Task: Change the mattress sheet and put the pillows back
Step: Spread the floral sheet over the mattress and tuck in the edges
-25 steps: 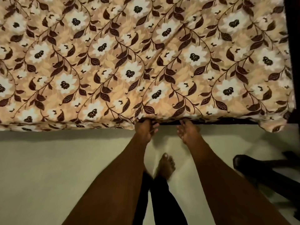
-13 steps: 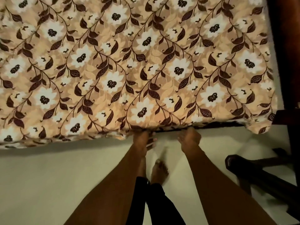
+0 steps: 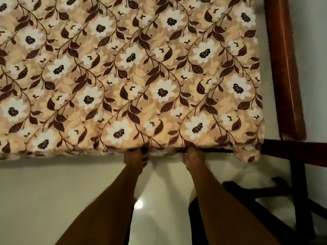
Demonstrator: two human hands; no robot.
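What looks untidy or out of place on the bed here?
The floral sheet's near-right corner hangs loose below the mattress edge, untucked, beside the dark chair. Both hands, left hand and right hand, work at the near edge. No tears or spills show.

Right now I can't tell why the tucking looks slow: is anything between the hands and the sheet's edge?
Nothing visible: the left hand and right hand both touch the floral sheet at its near edge.
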